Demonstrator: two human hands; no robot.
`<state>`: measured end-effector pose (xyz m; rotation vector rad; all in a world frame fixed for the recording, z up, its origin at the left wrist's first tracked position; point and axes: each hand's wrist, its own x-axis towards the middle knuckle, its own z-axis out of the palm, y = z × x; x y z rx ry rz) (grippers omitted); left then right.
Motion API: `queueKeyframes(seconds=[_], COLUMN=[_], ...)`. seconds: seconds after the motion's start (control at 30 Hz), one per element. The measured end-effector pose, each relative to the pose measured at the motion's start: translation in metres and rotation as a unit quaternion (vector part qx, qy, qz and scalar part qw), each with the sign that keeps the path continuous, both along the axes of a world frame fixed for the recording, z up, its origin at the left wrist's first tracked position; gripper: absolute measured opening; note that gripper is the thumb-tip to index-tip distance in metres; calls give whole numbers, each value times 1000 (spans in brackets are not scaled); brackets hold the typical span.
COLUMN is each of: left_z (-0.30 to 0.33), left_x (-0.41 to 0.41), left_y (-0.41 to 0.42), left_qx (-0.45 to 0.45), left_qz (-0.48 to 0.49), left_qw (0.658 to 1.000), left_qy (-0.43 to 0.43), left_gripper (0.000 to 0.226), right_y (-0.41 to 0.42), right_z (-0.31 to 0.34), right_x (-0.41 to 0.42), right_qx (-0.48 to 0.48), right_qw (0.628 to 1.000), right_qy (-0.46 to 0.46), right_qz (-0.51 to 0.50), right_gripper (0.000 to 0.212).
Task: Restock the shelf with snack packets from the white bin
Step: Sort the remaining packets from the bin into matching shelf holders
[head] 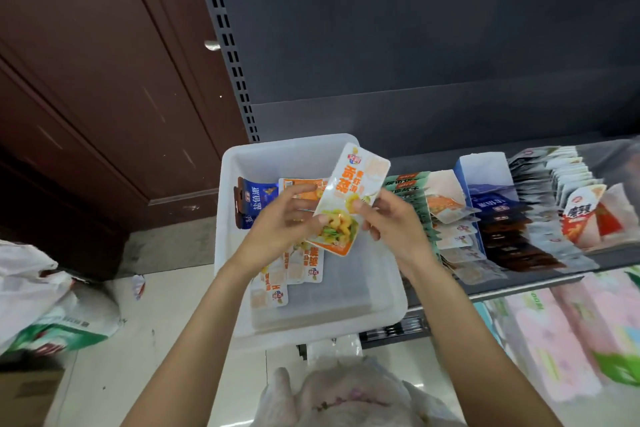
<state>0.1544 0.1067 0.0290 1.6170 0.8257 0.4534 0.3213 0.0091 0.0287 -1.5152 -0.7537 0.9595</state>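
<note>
White plastic bag (349, 395) nearest, bunched just below the white bin (388, 308). Over the bin, left hand (277, 229) and right hand (394, 222), both pinching one orange-and-white snack packet (349, 198), raised and tilted above the bin's middle; left thumb and fingers on its left edge, right fingers on its right edge. Under the hands, inside the bin: loose orange-and-white packets (294, 270) flat on the floor, blue packets (254, 201) upright against the far left wall. Right of the bin, touching its side, shelf (519, 284) with rows of packets (512, 218) standing in files. Beyond the bin, dark slotted upright (228, 45) and grey back panel (433, 28). Left of the bin, brown wooden door (97, 80).
</note>
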Motion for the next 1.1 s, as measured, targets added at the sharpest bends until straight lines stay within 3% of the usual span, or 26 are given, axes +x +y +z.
queueKeyframes(seconds=[0.1, 0.27, 0.4, 0.5, 0.63, 0.73, 0.87, 1.0, 1.1], left_z=[9, 14, 15, 6, -16, -25, -28, -34, -39], left_x=[23, 69, 112, 142, 161, 169, 184, 192, 192], left_y=[-11, -20, -39, -51, -54, -61, -73, -78, -79], left_qx=[50, 152, 258, 351, 425, 464, 489, 506, 511], left_qz=[-54, -193, -213, -115, -23, -56, -100, -81, -71], left_qw=[997, 967, 938, 927, 901, 872, 847, 834, 834], left_qy=[2, 62, 90, 73, 89, 145, 184, 204, 196], left_gripper=[24, 21, 19, 23, 30, 31, 35, 21, 15], right_y=[-22, -78, -118, -127, -129, -121, -96, -66, -49], right_z=[9, 24, 31, 27, 17, 7, -2, -14, -23], right_x=[13, 65, 98, 115, 144, 162, 176, 181, 182], right_qx=[11, 10, -67, -20, 61, 75, 68, 29, 12], right_qw=[999, 987, 945, 909, 929, 914, 868, 771, 728], right_qy=[2, -111, -307, -398, -296, -312, -454, -634, -684], right_qz=[-36, -120, -87, -125, -213, -250, -188, -57, 41], right_gripper=[27, 56, 35, 20, 16, 15, 14, 27, 31])
